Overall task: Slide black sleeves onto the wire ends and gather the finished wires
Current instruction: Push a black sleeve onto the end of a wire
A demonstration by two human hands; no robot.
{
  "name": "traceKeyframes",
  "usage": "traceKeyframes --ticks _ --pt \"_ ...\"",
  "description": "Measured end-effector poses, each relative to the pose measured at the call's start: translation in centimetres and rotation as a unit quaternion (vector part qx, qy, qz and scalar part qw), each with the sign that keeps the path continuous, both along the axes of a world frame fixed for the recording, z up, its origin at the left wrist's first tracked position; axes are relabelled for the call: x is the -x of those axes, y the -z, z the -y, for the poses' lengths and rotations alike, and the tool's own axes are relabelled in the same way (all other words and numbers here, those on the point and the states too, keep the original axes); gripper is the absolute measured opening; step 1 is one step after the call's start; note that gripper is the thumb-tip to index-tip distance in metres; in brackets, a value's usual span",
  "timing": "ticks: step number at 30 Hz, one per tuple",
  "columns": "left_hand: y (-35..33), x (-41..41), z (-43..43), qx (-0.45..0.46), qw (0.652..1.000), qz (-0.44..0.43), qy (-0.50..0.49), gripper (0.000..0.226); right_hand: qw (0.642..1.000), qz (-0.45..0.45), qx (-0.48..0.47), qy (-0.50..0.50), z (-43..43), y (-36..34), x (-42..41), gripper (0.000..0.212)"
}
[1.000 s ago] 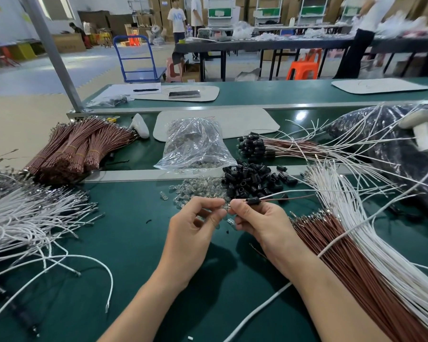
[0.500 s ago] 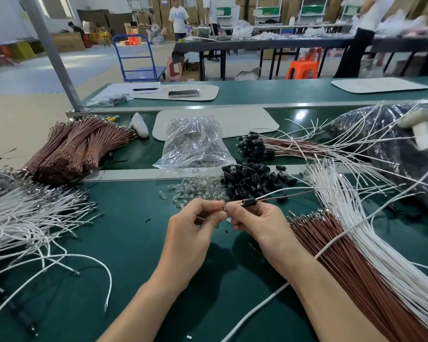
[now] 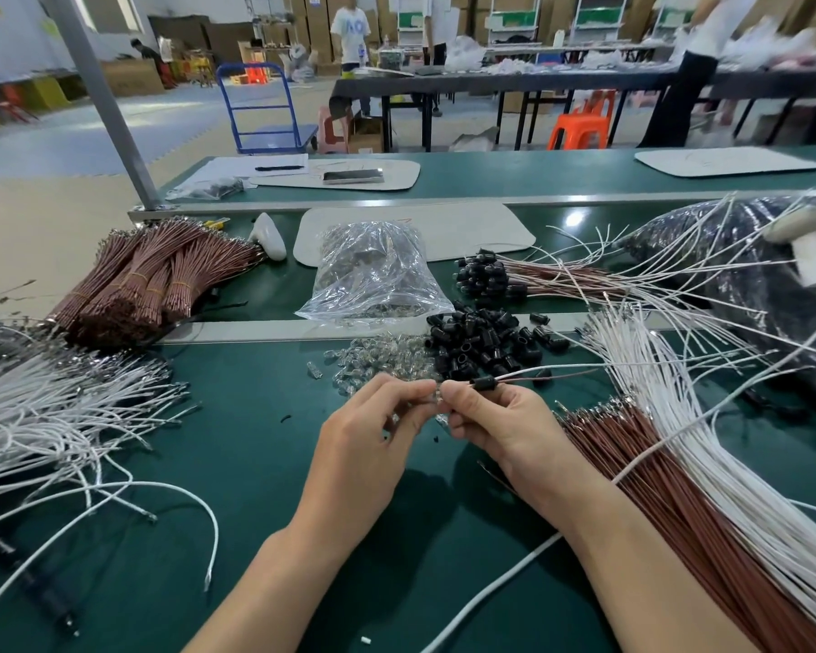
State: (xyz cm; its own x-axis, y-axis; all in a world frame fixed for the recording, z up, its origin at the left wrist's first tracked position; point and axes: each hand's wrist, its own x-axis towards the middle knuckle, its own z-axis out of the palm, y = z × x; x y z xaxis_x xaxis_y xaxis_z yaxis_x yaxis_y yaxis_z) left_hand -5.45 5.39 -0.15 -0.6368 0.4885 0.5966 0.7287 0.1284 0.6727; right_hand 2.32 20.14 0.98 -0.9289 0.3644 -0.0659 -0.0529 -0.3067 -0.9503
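Near the bench's [image 3: 236, 464] middle, the right hand [image 3: 495, 426] is pinching two wires [image 3: 552, 372] just beside the sleeve [image 3: 484, 383] sitting on them, the left hand [image 3: 368, 445] is curling at their tips, its hold hidden, and any slack pinch is risking the sleeve slipping back off

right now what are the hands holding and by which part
The right hand pinches the wire pair at its end beside the black sleeve; what the left hand pinches cannot be told.
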Motion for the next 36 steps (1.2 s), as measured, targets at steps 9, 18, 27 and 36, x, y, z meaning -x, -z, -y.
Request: traceKeyframes --ticks 9,18,27,36 --pt "-0.05 -0.22 0.01 -0.005 1.0 -0.01 -0.005 0.017 1.0 0.01 0.018 -0.023 -0.02 -0.31 -0.28 0.028" --pt "-0.44 -0.48 0.15 0.003 1.0 -0.017 -0.026 0.019 0.996 0.008 0.079 -0.04 0.34 -0.54 -0.14 0.028" --pt "-0.16 -0.2 0.19 -0.015 1.0 -0.003 -0.021 0.019 0.997 0.004 0.062 -0.036 0.43 -0.41 -0.33 0.022" --pt "0.07 -0.01 0.13 -0.014 1.0 0.004 -0.015 0.015 0.997 0.0 0.07 -0.037 0.39 -0.42 -0.13 0.032"
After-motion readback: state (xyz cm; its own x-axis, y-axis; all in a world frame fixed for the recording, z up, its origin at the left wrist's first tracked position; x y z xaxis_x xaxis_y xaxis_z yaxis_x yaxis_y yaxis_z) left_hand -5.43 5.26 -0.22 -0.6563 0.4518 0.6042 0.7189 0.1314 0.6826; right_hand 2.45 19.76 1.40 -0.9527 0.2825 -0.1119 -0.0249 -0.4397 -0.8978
